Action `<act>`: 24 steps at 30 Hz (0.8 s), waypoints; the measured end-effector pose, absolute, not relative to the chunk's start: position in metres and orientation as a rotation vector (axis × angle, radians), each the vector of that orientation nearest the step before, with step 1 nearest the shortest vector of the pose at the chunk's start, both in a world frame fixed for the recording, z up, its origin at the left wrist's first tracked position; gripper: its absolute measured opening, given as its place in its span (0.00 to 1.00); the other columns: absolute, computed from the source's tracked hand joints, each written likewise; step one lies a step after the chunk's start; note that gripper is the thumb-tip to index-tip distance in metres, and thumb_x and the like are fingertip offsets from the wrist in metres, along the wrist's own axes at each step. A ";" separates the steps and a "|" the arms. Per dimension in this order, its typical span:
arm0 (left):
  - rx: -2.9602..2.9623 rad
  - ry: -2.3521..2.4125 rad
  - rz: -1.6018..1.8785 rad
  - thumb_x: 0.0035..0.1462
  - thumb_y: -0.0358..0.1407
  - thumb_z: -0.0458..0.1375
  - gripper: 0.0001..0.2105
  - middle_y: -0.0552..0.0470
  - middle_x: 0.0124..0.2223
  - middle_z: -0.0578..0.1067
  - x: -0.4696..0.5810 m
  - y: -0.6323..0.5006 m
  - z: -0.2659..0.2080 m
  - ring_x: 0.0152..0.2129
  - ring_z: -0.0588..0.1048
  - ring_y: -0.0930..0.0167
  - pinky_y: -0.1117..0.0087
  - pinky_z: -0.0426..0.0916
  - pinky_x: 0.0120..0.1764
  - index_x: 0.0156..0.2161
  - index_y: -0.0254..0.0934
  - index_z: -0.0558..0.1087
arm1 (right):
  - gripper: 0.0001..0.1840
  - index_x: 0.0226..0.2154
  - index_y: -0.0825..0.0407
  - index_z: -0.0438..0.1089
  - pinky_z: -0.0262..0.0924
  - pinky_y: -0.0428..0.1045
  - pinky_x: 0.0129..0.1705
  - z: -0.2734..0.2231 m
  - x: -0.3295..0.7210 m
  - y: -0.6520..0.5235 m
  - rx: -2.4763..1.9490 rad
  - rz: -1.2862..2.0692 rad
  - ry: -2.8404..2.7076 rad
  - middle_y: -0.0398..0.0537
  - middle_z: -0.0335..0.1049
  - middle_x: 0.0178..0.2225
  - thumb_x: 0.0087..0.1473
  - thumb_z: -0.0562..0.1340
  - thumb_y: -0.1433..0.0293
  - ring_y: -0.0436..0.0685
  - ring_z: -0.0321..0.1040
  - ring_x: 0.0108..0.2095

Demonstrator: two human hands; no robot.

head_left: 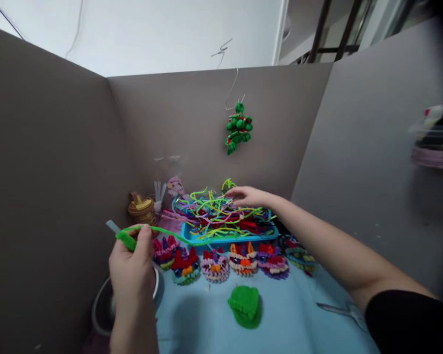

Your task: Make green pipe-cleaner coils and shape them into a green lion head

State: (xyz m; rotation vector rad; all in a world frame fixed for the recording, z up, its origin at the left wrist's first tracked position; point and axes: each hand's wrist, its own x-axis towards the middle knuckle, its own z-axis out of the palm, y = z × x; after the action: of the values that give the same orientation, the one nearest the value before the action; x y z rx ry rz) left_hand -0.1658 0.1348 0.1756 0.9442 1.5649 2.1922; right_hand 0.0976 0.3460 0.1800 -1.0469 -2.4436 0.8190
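Observation:
My left hand [133, 260] is closed on a green pipe cleaner [170, 232]. Part of it is coiled around a pale flat stick, and its loose end runs right toward the tray. My right hand [245, 195] reaches over the back of a blue tray [229, 243], fingers extended above a tangle of colourful pipe cleaners [214, 214]; whether the fingertips touch any is unclear. A green fuzzy piece with a ridged coil [245, 306] lies on the blue cloth in front. Between it and the tray sits a row of fuzzy animal-like heads [216, 265].
Scissors [341, 310] lie at the right, near my forearm. A metal bowl [105, 307] stands at the lower left, partly behind my left arm. A brown pot [142, 209] is at the back left. Grey panels surround the table; a green ornament [238, 129] hangs behind.

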 end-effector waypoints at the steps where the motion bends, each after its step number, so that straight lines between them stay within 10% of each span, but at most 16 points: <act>1: 0.976 1.590 2.139 0.50 0.42 0.61 0.11 0.58 0.23 0.67 -0.160 0.134 0.177 0.18 0.64 0.77 0.77 0.58 0.21 0.34 0.35 0.71 | 0.20 0.50 0.52 0.66 0.64 0.52 0.47 0.191 0.106 0.328 -1.027 0.798 -2.354 0.51 0.72 0.46 0.54 0.57 0.69 0.54 0.71 0.43; 5: 1.273 1.596 1.853 0.50 0.42 0.61 0.11 0.54 0.25 0.72 -0.121 0.127 0.179 0.21 0.68 0.74 0.75 0.62 0.25 0.31 0.35 0.72 | 0.11 0.41 0.46 0.71 0.64 0.57 0.48 0.207 0.121 0.224 -0.886 0.615 -2.002 0.48 0.74 0.42 0.55 0.58 0.66 0.58 0.71 0.43; 9: 1.597 1.402 1.671 0.53 0.39 0.58 0.07 0.55 0.25 0.72 -0.064 0.112 0.174 0.22 0.69 0.73 0.74 0.63 0.27 0.30 0.37 0.73 | 0.30 0.57 0.39 0.57 0.62 0.57 0.53 0.183 0.108 0.133 -0.765 0.630 -2.137 0.49 0.65 0.55 0.51 0.61 0.69 0.60 0.63 0.54; 13: 1.786 1.314 1.487 0.55 0.37 0.56 0.07 0.54 0.26 0.72 -0.025 0.095 0.167 0.23 0.69 0.72 0.74 0.63 0.28 0.30 0.38 0.72 | 0.24 0.55 0.38 0.58 0.65 0.52 0.48 0.157 0.107 0.106 -0.784 0.747 -1.969 0.45 0.70 0.48 0.57 0.53 0.73 0.55 0.69 0.47; 24: 1.558 1.718 1.043 0.53 0.38 0.55 0.06 0.52 0.24 0.73 -0.055 0.069 0.096 0.18 0.70 0.70 0.72 0.60 0.24 0.34 0.38 0.68 | 0.12 0.38 0.53 0.71 0.58 0.52 0.35 0.087 0.161 0.117 -1.457 -0.095 -2.549 0.60 0.73 0.37 0.58 0.53 0.73 0.64 0.69 0.39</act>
State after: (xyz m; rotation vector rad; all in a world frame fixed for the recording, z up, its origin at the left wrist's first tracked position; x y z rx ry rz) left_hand -0.0552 0.0693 0.0957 1.5581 1.7180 1.0430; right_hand 0.1609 0.1171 0.0871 -1.4570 -2.5491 -0.0954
